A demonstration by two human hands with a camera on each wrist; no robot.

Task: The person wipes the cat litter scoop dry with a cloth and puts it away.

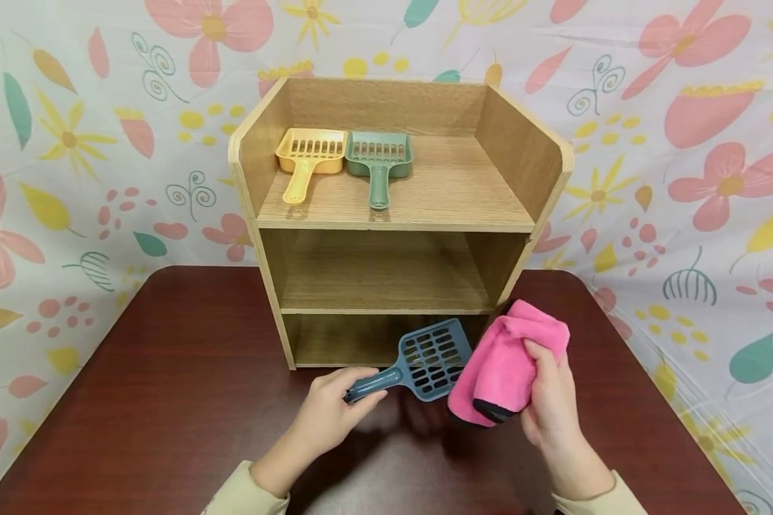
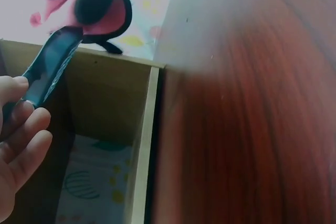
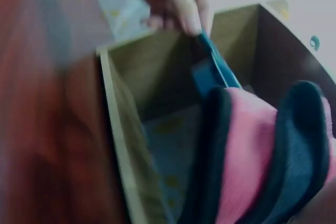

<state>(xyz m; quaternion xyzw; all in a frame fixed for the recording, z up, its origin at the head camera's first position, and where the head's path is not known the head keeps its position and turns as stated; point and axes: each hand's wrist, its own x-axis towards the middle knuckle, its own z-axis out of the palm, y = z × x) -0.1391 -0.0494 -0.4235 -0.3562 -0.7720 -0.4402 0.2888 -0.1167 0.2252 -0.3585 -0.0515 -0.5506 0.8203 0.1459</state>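
A blue slotted litter scoop [image 1: 436, 357] is held by its handle in my left hand [image 1: 328, 411], in front of the shelf's bottom compartment. My right hand [image 1: 554, 397] grips a folded pink cloth [image 1: 512, 365] with black edging. In the head view the cloth lies right at the scoop's right edge; whether they touch I cannot tell. From the left wrist, the scoop [image 2: 50, 66] is seen side-on with the bunched cloth [image 2: 102, 11] at its far end. In the right wrist view the cloth [image 3: 249, 145] covers part of the scoop.
A wooden shelf unit [image 1: 386, 306] stands on the dark red-brown table [image 1: 154, 400]. On its top level sit a yellow scoop [image 1: 310, 159] and a green scoop [image 1: 378, 164], side by side at the left. A flower-patterned sheet [image 1: 103, 179] hangs behind.
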